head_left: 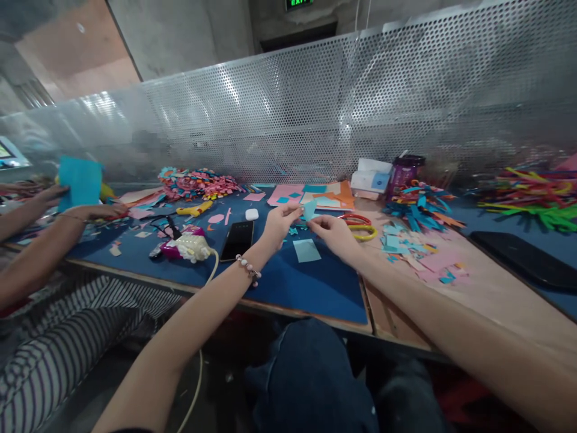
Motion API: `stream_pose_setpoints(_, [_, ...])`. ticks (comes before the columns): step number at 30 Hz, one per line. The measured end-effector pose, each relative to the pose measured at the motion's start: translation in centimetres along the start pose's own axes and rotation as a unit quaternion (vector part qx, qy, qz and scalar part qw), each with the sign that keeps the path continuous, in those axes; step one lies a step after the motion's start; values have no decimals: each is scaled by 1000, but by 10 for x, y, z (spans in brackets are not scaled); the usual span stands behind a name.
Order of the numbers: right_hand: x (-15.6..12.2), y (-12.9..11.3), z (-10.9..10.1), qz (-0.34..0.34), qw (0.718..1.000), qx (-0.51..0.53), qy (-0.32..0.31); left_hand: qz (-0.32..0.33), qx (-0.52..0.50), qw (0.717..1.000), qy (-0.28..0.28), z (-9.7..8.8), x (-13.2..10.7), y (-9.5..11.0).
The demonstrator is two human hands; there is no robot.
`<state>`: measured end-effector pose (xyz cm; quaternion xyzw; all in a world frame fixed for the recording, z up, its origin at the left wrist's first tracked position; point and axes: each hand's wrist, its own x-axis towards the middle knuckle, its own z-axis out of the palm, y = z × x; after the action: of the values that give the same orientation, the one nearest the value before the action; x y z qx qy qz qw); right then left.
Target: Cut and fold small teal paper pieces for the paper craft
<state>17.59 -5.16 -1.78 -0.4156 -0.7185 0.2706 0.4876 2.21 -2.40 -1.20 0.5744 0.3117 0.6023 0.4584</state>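
Between my two hands a small piece of light-blue paper (309, 210) is held up above the blue tabletop. My left hand (283, 221) pinches it from the left, and my right hand (332, 233) grips its lower right edge with the fingertips. Just below them a pale blue paper square (307, 251) lies flat on the table. Scissors with red and yellow handles (363, 231) rest right behind my right hand, their blades partly hidden by it. Small blue scraps lie under my fingers.
Left of my arm are a black phone (237, 240), a power strip (183, 246) with a cord, and a yellow glue gun (195, 208). Coloured paper sheets (333, 195) lie at the back. Paper scraps (424, 255) spread at right. A co-worker's hand holds blue paper (80, 183).
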Motion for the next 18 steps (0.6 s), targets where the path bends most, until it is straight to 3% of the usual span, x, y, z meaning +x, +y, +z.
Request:
stream_pose_setpoints(3, [0, 2, -4, -91, 987, -121, 61, -48, -60, 997, -32, -2, 3, 0])
stream_pose_setpoints(5, [0, 5, -10, -160, 955, -235, 87, -93, -83, 991, -55, -4, 5, 3])
stream_pose_setpoints(7, [0, 8, -20, -213, 903, -364, 81, -131, -98, 983, -81, -7, 6, 7])
stream_pose_setpoints(10, [0, 14, -35, -301, 803, -514, -14, -175, -62, 973, -135, -9, 5, 12])
stream_pose_setpoints(12, [-1, 15, -40, -336, 756, -558, -62, -187, -18, 968, -166, -10, 2, 13])
stream_pose_setpoints(16, [-4, 14, -40, -360, 725, -580, -90, -231, 6, 946, -229, -7, -2, 9])
stream_pose_setpoints(18, [-5, 12, -39, -356, 724, -584, -90, -232, 5, 948, -220, -6, -4, 7])
